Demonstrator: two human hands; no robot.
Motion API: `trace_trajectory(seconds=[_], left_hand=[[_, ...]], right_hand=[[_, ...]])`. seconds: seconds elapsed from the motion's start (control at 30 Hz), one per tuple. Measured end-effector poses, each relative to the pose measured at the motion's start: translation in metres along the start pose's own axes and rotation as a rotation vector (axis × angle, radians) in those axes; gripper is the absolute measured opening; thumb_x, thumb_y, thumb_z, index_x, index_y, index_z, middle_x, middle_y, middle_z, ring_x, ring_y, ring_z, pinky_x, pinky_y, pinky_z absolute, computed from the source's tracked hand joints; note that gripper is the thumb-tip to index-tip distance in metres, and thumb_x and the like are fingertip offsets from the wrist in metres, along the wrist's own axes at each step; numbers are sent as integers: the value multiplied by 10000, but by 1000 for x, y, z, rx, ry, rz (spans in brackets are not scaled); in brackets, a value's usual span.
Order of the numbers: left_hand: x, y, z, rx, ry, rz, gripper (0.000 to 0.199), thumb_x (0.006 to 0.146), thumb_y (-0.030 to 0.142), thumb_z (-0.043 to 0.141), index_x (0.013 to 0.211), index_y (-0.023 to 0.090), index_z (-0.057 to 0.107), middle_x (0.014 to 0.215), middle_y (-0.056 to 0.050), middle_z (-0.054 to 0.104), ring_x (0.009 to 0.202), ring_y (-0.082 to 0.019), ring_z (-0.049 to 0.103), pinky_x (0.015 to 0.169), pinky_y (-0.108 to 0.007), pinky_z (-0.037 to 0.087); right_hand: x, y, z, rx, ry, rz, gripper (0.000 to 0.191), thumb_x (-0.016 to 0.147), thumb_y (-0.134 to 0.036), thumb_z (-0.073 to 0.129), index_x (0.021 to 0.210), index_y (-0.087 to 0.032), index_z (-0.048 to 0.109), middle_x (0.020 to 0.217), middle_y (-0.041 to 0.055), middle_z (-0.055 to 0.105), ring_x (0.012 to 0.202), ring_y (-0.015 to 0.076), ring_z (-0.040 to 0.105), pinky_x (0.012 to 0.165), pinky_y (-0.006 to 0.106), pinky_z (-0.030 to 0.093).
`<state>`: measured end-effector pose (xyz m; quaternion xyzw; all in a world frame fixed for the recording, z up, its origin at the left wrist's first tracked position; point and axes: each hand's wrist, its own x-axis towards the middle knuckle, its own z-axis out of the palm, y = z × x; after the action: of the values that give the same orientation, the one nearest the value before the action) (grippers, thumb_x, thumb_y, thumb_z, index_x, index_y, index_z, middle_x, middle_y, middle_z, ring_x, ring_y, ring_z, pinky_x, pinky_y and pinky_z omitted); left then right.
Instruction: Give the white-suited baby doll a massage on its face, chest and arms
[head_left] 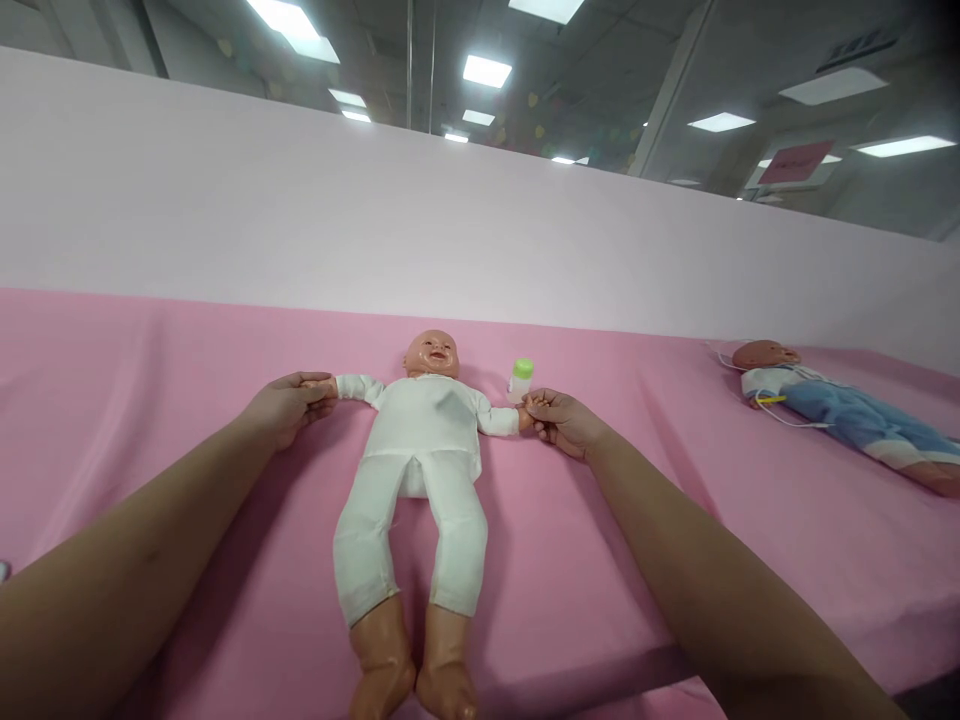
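Note:
A baby doll (427,430) in a white long-sleeved top and white trousers lies on its back on a pink sheet (600,560), head away from me and bare feet toward me. My left hand (296,405) pinches the doll's hand on the left side, holding that arm stretched outward. On the right side, my right hand (562,420) grips the doll's other hand between thumb and fingers. Just behind my right hand stands a small clear bottle (519,388) with a green cap.
At the far right lies a second doll (847,405) in blue and white clothes, with a white cord and a yellow piece beside it. A pale wall (375,220) rises behind the sheet, with glass above. The sheet's front edge shows at lower right.

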<state>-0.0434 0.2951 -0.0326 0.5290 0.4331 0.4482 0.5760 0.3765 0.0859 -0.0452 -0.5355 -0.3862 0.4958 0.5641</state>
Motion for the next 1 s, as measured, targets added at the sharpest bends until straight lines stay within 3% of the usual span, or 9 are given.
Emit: trace_trajectory(seconds=[0.13, 0.33, 0.43, 0.63, 0.8, 1.0], left_hand=[[-1, -1, 2, 29, 2, 14, 275, 722, 313, 872, 901, 161, 729, 852, -78, 696, 787, -177, 658, 740, -279, 591], [-4, 1, 8, 37, 89, -4, 71, 806, 210, 744, 835, 152, 714, 822, -95, 686, 742, -186, 657, 693, -275, 593], [-2, 0, 7, 31, 84, 1, 100, 792, 176, 729, 889, 151, 730, 865, -112, 716, 779, -203, 686, 701, -281, 607], [3, 1, 1, 13, 15, -22, 400, 661, 166, 841, 1048, 136, 745, 927, -97, 740, 818, -180, 701, 749, -257, 615], [2, 0, 0, 44, 10, -3, 495, 554, 331, 959, 988, 192, 766, 926, -85, 745, 907, -232, 709, 813, -318, 607], [0, -3, 3, 54, 80, 7, 431, 605, 500, 920, 891, 224, 754, 941, -88, 751, 1006, -276, 713, 902, -389, 570]], right_hand=[[2, 0, 11, -99, 134, -10, 319, 756, -379, 870, 806, -194, 616, 624, -25, 551, 494, 78, 407, 448, 219, 306], [3, -2, 18, -131, 229, 11, 309, 858, -464, 767, 810, -205, 605, 612, -10, 558, 475, 88, 374, 440, 240, 295], [2, -3, 16, -111, 199, 18, 247, 864, -419, 761, 853, -201, 645, 657, 10, 590, 499, 98, 399, 448, 240, 315], [3, 0, -1, -18, 7, 2, 254, 806, -339, 825, 992, -204, 717, 926, 63, 703, 591, 102, 483, 518, 244, 407], [3, 1, -5, -72, -35, -17, 350, 706, -330, 911, 945, -196, 693, 769, 17, 654, 579, 102, 503, 515, 238, 380], [2, -1, 5, -177, 33, -12, 359, 747, -422, 882, 814, -210, 601, 648, -11, 599, 499, 88, 415, 471, 238, 301]])
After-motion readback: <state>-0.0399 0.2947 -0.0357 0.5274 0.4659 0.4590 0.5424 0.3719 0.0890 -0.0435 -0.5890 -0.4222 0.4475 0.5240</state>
